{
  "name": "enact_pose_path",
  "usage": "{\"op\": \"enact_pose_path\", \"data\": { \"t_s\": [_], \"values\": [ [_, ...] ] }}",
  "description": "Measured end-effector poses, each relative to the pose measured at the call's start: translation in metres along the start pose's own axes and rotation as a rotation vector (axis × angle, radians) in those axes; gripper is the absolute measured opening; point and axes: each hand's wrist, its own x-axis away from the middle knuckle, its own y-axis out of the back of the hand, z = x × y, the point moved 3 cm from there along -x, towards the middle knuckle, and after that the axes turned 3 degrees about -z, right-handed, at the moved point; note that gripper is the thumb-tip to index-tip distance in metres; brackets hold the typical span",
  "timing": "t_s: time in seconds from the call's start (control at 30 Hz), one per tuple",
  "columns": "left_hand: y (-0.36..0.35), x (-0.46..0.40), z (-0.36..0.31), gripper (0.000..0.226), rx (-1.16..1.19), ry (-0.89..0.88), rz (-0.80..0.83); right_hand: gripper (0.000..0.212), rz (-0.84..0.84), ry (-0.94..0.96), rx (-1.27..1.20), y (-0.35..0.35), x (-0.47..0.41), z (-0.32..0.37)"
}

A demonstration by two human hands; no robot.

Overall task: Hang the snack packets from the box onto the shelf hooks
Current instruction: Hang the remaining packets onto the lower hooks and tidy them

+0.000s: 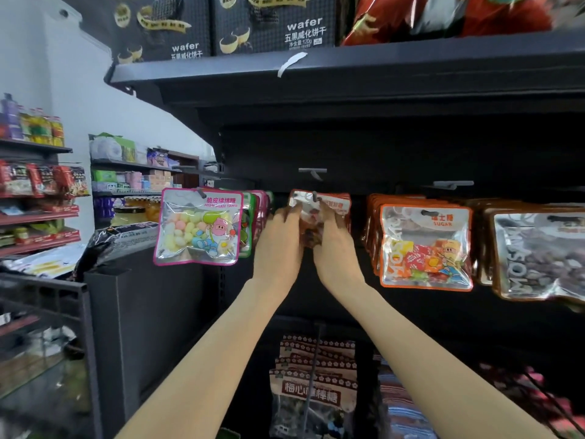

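Shop shelving of dark metal, hung with rows of snack packets on hooks.

Both hands hold a red-edged snack packet (311, 210) up at a hook (315, 195) in the middle of the row: the left hand (278, 239) and right hand (335, 245) have their fingers curled round its sides. Just left hangs a pink-edged candy packet (198, 226); to the right, an orange-edged SUGAR packet (425, 245). Above, wafer boxes (272, 23) stand on the upper shelf (348, 63).
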Motion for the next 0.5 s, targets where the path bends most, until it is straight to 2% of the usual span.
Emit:
{"op": "enact_pose_path", "data": {
  "t_s": [0.17, 0.3, 0.43, 0.5],
  "values": [
    [0.034, 0.016, -0.02, 0.031, 0.061, -0.093, -0.071, 0.04, 0.007, 0.066, -0.064, 0.007, 0.013, 0.01],
    [0.067, 0.033, -0.009, 0.029, -0.086, -0.146, -0.212, 0.04, 0.05, 0.14, -0.136, 0.008, 0.027, 0.029],
    [0.097, 0.047, 0.024, 0.024, -0.244, 0.011, -0.332, 0.047, 0.132, 0.179, -0.145, 0.001, 0.034, 0.054],
    [0.108, 0.047, 0.044, 0.037, -0.24, 0.115, -0.31, 0.052, 0.156, 0.218, -0.126, -0.005, 0.033, 0.066]
  ]
}}
